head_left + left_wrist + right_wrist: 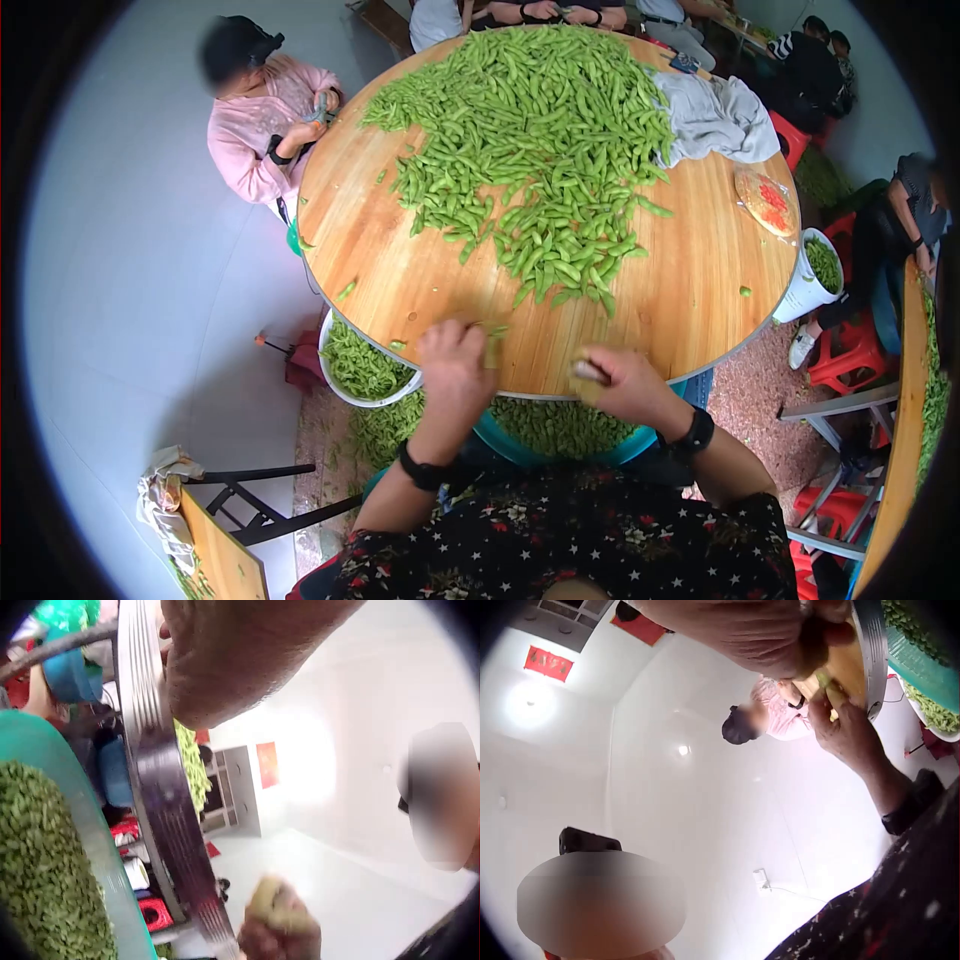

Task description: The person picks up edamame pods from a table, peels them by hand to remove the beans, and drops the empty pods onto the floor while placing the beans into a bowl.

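My left hand (460, 370) is over the near edge of the round wooden table (390, 290), wearing a yellowish finger covering. It pinches a green edamame pod (824, 679), best seen in the right wrist view. To its right my right hand (630, 385) is over the same edge with fingers curled, blurred by motion. A yellowish covering (277, 904) shows at its fingertips in the left wrist view; I cannot tell whether it holds anything. Beyond both hands spreads a big pile of edamame pods (540, 130). Below the edge, a teal tub (488, 432) holds shelled green beans (560, 425).
A white bucket (372, 402) of green pods or husks stands at the left edge, another white bucket (805, 290) at the right. On the table lie a grey cloth (715, 115) and a packaged round item (768, 203). A person in pink (262, 130) sits far left.
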A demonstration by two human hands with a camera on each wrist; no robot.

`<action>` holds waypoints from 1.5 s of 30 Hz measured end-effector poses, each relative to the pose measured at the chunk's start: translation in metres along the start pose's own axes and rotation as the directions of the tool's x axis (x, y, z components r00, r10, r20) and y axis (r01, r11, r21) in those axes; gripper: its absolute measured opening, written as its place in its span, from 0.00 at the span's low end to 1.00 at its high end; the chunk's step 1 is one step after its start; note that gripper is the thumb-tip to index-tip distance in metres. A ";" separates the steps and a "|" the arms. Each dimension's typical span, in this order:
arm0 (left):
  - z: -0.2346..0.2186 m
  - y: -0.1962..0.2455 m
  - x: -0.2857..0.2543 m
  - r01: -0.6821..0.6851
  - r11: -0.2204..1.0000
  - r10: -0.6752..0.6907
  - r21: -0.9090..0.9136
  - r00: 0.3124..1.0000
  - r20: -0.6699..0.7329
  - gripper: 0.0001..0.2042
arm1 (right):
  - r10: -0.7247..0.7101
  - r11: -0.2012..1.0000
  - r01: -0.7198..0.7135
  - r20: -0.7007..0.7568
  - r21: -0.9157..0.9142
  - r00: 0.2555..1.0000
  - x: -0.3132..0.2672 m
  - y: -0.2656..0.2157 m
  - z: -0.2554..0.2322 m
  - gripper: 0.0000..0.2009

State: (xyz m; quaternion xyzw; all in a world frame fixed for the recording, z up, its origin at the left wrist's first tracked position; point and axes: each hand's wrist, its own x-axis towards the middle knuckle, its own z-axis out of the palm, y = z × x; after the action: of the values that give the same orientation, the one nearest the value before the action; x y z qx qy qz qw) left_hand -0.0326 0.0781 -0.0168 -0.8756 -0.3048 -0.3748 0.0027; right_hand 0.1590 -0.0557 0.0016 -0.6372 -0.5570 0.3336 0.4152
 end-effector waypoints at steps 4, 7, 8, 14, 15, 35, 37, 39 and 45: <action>-0.041 -0.072 -0.036 0.206 0.912 -0.233 0.355 0.972 0.032 0.08 | -0.141 0.967 0.215 0.419 -0.136 0.897 -0.019 0.000 -0.005 0.06; -0.077 -0.065 -0.018 0.252 0.830 -0.348 0.498 0.931 0.110 0.15 | -0.186 0.964 0.250 0.445 -0.090 0.876 -0.025 0.004 -0.002 0.06; -0.073 -0.064 -0.006 0.249 0.833 -0.342 0.495 0.934 0.106 0.15 | -0.227 0.961 0.271 0.413 -0.051 0.882 -0.025 0.006 -0.003 0.07; 0.009 -0.081 0.079 -0.012 0.995 -0.007 0.100 0.982 0.188 0.23 | -0.119 0.993 0.108 0.292 0.056 0.949 -0.007 0.000 -0.015 0.10; 0.036 -0.097 0.088 -0.038 0.996 0.019 0.080 0.974 0.226 0.23 | -0.122 0.992 0.111 0.288 0.054 0.950 -0.006 0.001 -0.016 0.10; 0.112 -0.136 0.191 -0.189 0.977 0.132 0.098 0.897 0.421 0.17 | -0.030 0.895 -0.021 0.107 0.445 0.994 -0.011 0.023 -0.007 0.12; 0.088 -0.113 0.180 -0.152 0.988 0.116 0.032 0.859 0.499 0.17 | -0.006 0.893 -0.053 0.129 0.448 0.992 -0.009 0.022 -0.007 0.13; 0.058 -0.075 0.161 -0.233 0.966 0.171 0.111 0.901 0.398 0.16 | 0.017 0.890 -0.086 0.156 0.449 0.988 -0.009 0.018 -0.008 0.13; -0.001 -0.001 0.093 0.168 0.829 0.050 -0.534 0.928 0.370 0.16 | 0.075 0.789 -0.132 0.119 0.600 0.990 -0.001 -0.020 -0.006 0.14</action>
State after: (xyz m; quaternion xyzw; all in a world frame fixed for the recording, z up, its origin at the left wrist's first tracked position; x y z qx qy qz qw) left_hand 0.0159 0.1285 0.0450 -0.8825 -0.2048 -0.2761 -0.3209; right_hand 0.1556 -0.0567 0.0221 -0.4847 -0.4029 0.5447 0.5532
